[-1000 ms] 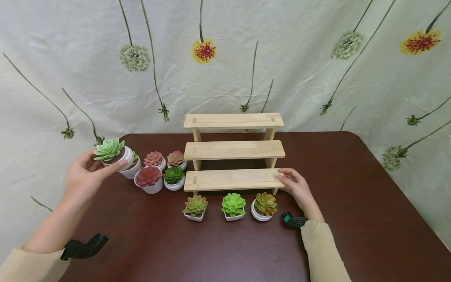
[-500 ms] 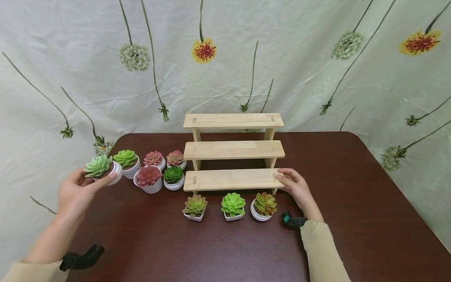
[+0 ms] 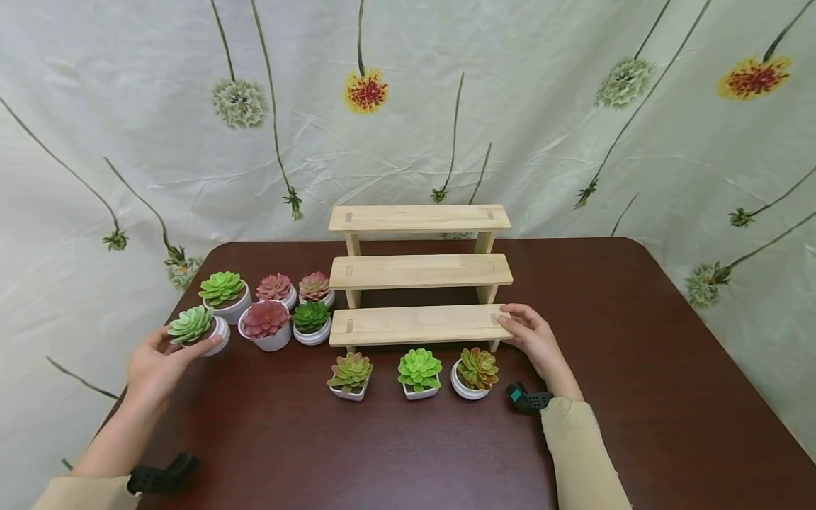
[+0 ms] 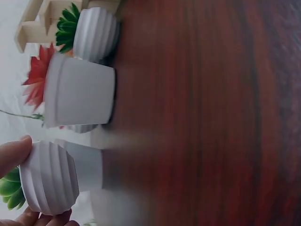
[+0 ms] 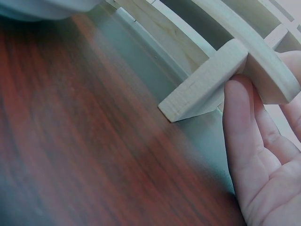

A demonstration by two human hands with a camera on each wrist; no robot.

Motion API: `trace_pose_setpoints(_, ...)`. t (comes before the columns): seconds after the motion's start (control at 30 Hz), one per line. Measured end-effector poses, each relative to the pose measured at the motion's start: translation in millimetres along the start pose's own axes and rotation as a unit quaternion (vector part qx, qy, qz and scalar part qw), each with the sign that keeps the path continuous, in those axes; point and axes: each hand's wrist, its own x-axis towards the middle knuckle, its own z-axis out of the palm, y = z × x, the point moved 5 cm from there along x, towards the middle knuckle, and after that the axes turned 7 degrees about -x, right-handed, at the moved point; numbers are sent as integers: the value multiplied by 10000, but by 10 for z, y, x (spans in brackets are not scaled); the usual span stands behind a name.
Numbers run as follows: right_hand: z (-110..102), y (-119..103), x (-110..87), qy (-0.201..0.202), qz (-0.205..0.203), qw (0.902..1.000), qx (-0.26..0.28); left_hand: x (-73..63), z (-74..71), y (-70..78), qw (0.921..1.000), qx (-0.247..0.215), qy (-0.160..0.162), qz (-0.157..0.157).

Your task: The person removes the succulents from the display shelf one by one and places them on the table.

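My left hand point(image 3: 158, 365) grips a ribbed white pot holding a pale green succulent point(image 3: 191, 325); in the left wrist view the ribbed pot point(image 4: 49, 179) is pinched between thumb and fingers, above the tabletop. Just behind it sits a bright green succulent point(image 3: 221, 288) in a white pot. My right hand point(image 3: 537, 346) holds the right end of the lowest step of a three-tier wooden stand point(image 3: 414, 326). In the right wrist view the thumb lies beside the stand's leg point(image 5: 207, 82), under the board.
Beside the held plant, red succulents point(image 3: 265, 320) and a dark green succulent point(image 3: 311, 319) cluster left of the stand. Along the stand's front stand three potted succulents, one being bright green point(image 3: 418, 370). The dark wood table point(image 3: 357, 453) meets a flower-print cloth point(image 3: 408, 106) behind.
My left hand has lowered the pale green succulent from over the bright green one to a spot in front of it, near the table. The right hand keeps its hold on the stand.
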Motion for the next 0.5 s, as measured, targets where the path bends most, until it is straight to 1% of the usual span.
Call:
trace_pose_setpoints(0.1, 3, 1, 0, 3, 12, 10000, -18, 3, 47, -36, 9998, 161, -74, -41)
trace_pose_setpoints(0.2, 1, 2, 3, 13, 13, 10000, 18, -7, 88, -60, 9995, 285, -54, -147)
trace_pose_setpoints(0.3, -3, 2, 5, 17, 14, 10000, 61, -25, 123, -65, 9992, 298, -43, -246)
trace_pose_setpoints(0.5, -10, -1, 5, 13, 36, 10000, 27, -58, 175, -62, 9988, 321, -213, -316)
